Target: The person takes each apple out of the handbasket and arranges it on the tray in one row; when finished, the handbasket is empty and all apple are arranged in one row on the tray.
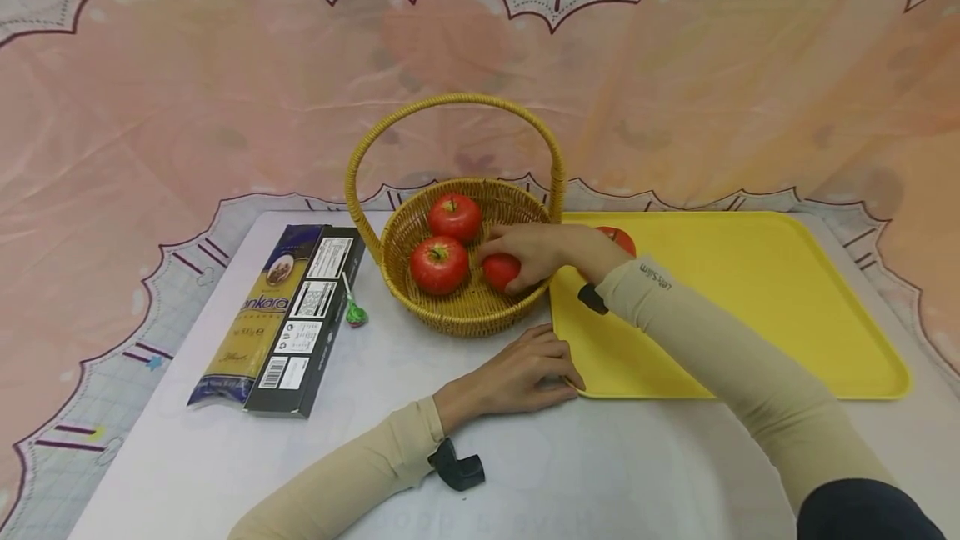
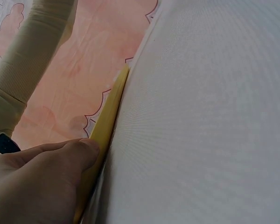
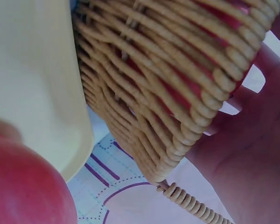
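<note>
Over the right side of the wicker basket (image 1: 465, 323), my right hand (image 1: 531, 252) grips a red apple (image 1: 499, 272), its fingers curled around the fruit inside the rim. Two more red apples, one toward the back (image 1: 454, 217) and one in front (image 1: 439, 265), lie in the basket's left half. My left hand (image 1: 525, 372) holds the near left corner of the yellow tray (image 1: 750, 307); in the left wrist view its thumb (image 2: 86, 151) lies against the tray's edge. Another apple (image 1: 618, 238) rests on the tray, partly hidden behind my right forearm.
Left of the basket lie a blue and gold pasta packet (image 1: 258, 307), a black box (image 1: 315, 315) with white labels and a green-wrapped lollipop (image 1: 356, 313). The basket's tall handle (image 1: 457, 98) arches above it. A patterned cloth (image 1: 262, 90) hangs behind the white table.
</note>
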`<state>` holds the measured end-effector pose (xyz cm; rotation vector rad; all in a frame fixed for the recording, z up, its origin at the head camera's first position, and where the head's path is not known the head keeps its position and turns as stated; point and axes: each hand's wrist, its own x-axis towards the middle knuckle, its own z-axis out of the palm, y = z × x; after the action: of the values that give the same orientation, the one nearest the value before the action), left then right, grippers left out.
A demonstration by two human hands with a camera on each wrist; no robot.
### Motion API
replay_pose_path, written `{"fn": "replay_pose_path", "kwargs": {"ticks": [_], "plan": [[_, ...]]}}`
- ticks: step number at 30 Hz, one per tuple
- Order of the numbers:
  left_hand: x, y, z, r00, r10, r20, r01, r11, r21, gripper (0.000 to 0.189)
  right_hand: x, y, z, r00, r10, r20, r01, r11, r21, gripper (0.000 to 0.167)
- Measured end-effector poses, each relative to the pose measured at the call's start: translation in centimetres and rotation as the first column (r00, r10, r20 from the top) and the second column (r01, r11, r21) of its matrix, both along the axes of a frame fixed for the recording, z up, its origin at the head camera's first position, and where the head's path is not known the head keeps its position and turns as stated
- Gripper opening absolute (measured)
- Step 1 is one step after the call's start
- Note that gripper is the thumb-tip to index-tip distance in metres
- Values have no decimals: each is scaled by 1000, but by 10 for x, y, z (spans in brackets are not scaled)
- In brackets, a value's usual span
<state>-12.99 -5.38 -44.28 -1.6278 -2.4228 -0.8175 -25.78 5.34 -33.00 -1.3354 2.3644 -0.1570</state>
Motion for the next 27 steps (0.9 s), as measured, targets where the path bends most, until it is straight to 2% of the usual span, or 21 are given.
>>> {"fn": "replay_pose_path", "kwargs": {"ticks": [13,21,27], "plan": [[0,0,0,1000,-2,-1,3,1000,6,10,7,6,0,1000,12,4,-11,990,-139,51],[0,-1,1,1000,-5,-23,6,1000,18,10,12,14,0,1000,-29,4,29,974,-223,53],[0,0,1,999,-2,-41,3,1000,17,10,21,23,2,996,-85,40,94,945,-313,51]]}}
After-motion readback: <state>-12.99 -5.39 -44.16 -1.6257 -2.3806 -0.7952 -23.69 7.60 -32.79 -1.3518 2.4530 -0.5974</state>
